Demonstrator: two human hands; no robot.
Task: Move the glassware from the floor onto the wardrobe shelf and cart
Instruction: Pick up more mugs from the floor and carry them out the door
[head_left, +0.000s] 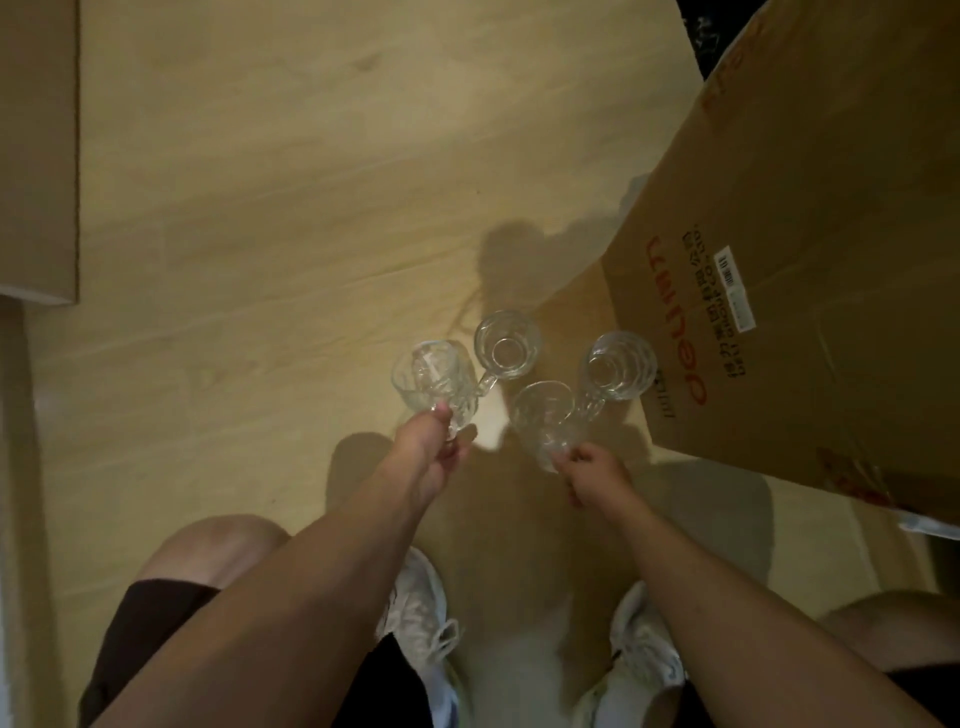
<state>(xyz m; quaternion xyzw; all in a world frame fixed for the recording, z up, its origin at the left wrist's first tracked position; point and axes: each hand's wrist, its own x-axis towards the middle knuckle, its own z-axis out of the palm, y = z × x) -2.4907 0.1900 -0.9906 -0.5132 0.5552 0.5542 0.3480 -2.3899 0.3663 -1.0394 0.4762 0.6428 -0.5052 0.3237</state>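
Floor (311, 182): we find four empty glass mugs near the cardboard box (810, 249) edge. Our left hand (436, 447) grips the tilted left mug (434, 382); our right hand (592, 475) grips the near mug (545, 421). Rear mug (506, 343) and box-side mug (621, 364) stand ungrasped. We judge nothing shelved yet; wardrobe and cart unseen.

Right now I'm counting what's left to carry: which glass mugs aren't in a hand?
The two far mugs, one beside the cardboard box and one left of it; neither hand touches them.
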